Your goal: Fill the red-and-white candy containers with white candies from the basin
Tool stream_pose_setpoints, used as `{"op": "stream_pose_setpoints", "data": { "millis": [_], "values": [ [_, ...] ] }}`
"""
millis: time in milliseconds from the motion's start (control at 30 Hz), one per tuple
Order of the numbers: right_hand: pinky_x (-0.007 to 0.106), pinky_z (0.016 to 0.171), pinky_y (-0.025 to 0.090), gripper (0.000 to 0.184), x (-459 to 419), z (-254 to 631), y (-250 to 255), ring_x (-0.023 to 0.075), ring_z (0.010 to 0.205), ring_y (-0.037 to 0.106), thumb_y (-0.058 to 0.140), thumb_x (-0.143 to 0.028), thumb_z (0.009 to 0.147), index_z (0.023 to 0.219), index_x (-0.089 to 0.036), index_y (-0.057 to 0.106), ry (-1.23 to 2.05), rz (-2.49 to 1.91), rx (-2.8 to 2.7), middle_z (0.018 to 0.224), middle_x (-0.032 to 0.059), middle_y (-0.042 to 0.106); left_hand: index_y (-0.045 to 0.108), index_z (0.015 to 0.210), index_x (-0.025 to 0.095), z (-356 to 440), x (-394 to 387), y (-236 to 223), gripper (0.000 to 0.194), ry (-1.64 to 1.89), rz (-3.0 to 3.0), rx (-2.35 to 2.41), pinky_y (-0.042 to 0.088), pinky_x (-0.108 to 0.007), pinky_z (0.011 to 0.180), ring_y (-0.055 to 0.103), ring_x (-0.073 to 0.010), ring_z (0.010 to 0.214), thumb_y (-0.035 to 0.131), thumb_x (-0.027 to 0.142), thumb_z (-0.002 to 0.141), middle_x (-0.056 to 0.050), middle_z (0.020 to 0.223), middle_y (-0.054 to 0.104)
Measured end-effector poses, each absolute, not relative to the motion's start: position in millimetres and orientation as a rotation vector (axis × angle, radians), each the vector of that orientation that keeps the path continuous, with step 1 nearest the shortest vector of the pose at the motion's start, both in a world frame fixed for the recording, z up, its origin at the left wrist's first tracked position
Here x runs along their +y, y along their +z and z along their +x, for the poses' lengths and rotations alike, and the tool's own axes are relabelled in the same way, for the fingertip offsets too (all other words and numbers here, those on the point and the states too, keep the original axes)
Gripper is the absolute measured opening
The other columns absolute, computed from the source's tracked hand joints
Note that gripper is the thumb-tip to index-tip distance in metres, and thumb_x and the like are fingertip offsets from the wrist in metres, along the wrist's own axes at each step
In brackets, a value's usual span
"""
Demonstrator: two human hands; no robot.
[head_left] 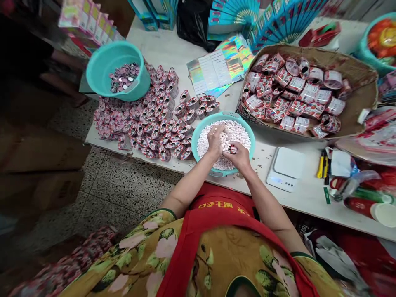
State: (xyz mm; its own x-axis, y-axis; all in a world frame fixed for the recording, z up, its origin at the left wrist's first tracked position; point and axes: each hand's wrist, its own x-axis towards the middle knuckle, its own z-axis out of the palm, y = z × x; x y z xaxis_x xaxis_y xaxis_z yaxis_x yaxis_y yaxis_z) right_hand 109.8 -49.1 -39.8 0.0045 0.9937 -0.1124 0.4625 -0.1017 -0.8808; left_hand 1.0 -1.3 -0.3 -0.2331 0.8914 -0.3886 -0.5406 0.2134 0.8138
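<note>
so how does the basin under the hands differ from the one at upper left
The near basin holds a broad spread of small pale pellets; the upper-left basin holds a smaller pile of flat discs, some dark, some whitish. The near basin has the left hand and right hand over it; the upper-left basin has neither. Both are round and turquoise.

Basin (252, 142), scale (286, 167) on white table (163, 47)

Right of centre I see a white scale (287, 165), with slim yellow-and-black tools (320, 166) farther right. Toward the top my view takes in iridescent sheets (216, 68), a black plastic bag (193, 22) and fanned blue packets (236, 14); pink boxes (89, 22) stand upper left.
</note>
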Motion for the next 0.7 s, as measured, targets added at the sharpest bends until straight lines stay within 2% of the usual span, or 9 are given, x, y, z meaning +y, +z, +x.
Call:
{"op": "stream_pose_setpoints", "data": {
  "millis": [167,467,567,700],
  "values": [
    [0.041,0.092,0.053,0.048,-47,110,-33,0.0292,0.096,0.069,0.078,-0.041,0.062,0.103,-0.016,0.075,1.119,-1.661,-1.477,0.101,0.0068,0.075,0.051,0.069,0.018,-1,5,-3,0.042,1.308,0.506,1.126,0.038,-0.022,0.049,0.048,-0.0072,0.050,0.077,0.051,0.075,0.004,0.064,0.052],
    [0.040,0.088,0.054,0.041,-39,105,-29,0.0281,0.092,0.069,0.073,-0.034,0.062,0.100,-0.018,0.074,1.100,-1.703,-1.483,0.098,0.0053,0.075,0.051,0.071,0.019,1,7,-3,0.042,1.249,0.551,1.108,0.039,-0.021,0.046,0.048,-0.0065,0.047,0.083,0.046,0.069,0.006,0.061,0.051],
    [0.040,0.089,0.053,0.043,-36,106,-28,0.0276,0.093,0.069,0.072,-0.033,0.062,0.102,-0.019,0.073,1.101,-1.710,-1.448,0.101,0.0051,0.075,0.055,0.078,0.019,4,10,-2,0.041,1.248,0.556,1.139,0.039,-0.020,0.047,0.049,-0.0066,0.048,0.086,0.044,0.067,0.007,0.061,0.052],
    [0.041,0.084,0.054,0.038,-33,107,-22,0.0269,0.085,0.067,0.071,-0.035,0.062,0.097,-0.019,0.072,1.039,-1.780,-1.451,0.091,0.0046,0.074,0.060,0.080,0.016,8,15,0,0.034,1.281,0.609,1.210,0.042,-0.020,0.055,0.052,-0.0059,0.055,0.086,0.035,0.069,0.004,0.069,0.058]
  ]
}}
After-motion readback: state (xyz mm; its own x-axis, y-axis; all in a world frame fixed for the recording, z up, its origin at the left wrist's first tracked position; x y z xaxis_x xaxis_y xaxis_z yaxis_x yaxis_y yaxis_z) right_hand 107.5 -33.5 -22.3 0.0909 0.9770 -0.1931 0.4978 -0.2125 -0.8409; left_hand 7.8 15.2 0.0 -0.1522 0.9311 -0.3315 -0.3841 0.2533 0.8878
